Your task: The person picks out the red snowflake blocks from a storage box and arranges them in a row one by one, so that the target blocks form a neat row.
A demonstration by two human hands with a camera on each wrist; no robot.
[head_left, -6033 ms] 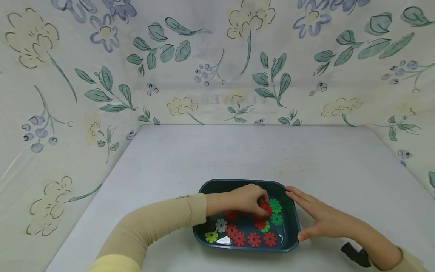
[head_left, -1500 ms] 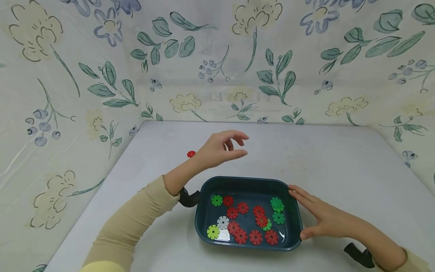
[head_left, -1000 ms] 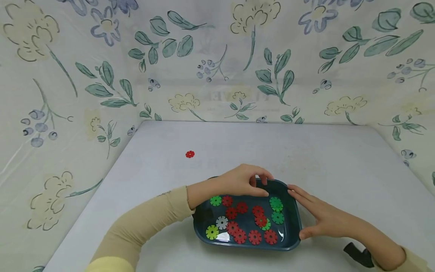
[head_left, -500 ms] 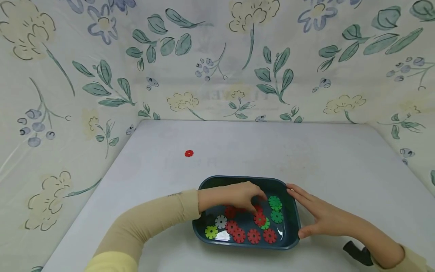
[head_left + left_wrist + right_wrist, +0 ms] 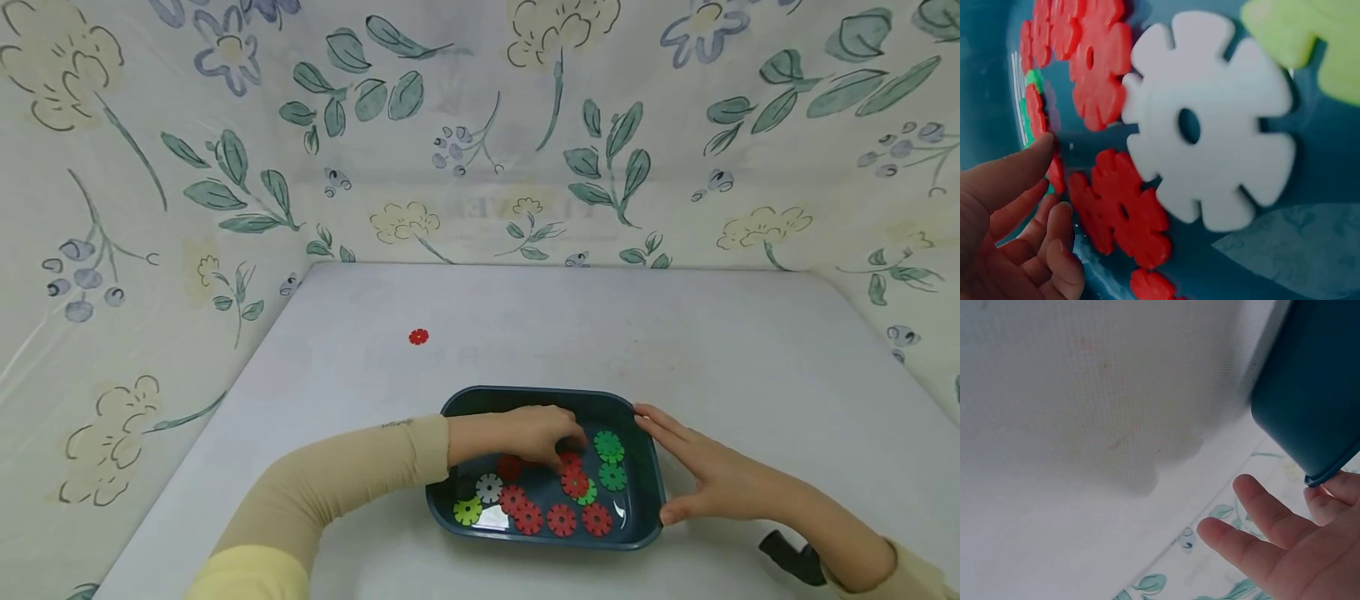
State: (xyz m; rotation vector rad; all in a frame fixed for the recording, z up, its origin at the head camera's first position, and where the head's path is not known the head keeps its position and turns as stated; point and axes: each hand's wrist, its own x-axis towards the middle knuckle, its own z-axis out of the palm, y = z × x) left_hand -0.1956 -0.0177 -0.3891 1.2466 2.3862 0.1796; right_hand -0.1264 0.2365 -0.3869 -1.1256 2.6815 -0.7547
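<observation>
A dark teal tray (image 5: 525,392) sits near the front of the white table and holds several flower-shaped discs, red, green, one white (image 5: 489,486) and one yellow-green (image 5: 467,511). My left hand (image 5: 566,450) reaches into the tray, fingers bent down onto a red disc (image 5: 573,479) in the middle. In the left wrist view my left hand (image 5: 1047,181) has thumb and fingers closing on the edge of a red disc (image 5: 1055,175), beside the white disc (image 5: 1210,125). My right hand (image 5: 686,471) lies flat against the tray's right wall, and its straight fingers (image 5: 1260,531) show beside that wall (image 5: 1310,381).
One red disc (image 5: 418,337) lies alone on the table, back left of the tray. Flowered cloth walls close in the table on the left, back and right. A black strap (image 5: 787,560) sits at my right wrist.
My left hand came back from the table's left, where a red disc now lies, dipped into the tray and settled on the red discs. The right hand and tray stayed put.
</observation>
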